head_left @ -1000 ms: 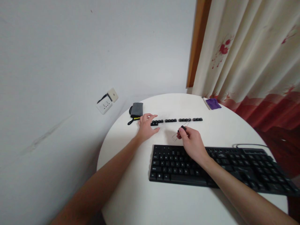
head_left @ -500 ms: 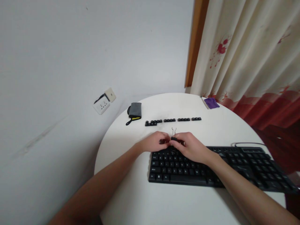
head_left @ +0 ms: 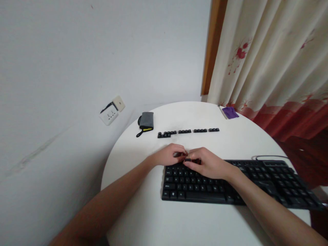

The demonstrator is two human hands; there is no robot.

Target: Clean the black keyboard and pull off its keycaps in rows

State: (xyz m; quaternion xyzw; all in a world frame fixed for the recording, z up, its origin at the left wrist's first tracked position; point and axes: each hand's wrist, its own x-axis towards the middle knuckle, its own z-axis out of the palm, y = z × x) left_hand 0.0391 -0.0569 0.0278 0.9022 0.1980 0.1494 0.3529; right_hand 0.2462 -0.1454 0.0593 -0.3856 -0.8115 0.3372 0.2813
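Black plastic, long and rectangular, the keyboard [head_left: 194,187] has a small dark block-shaped piece [head_left: 188,160] over its far-left part, pinched by the right hand [head_left: 208,164] between thumb and fingers; what the left hand [head_left: 169,154] grips, I cannot tell. Even, straight pressure would probably suit such close fingertip work, sparing neighbouring keys [head_left: 185,187]. The right hand reaches across the keyboard, the left from beside it, fingers curled close together at its far edge
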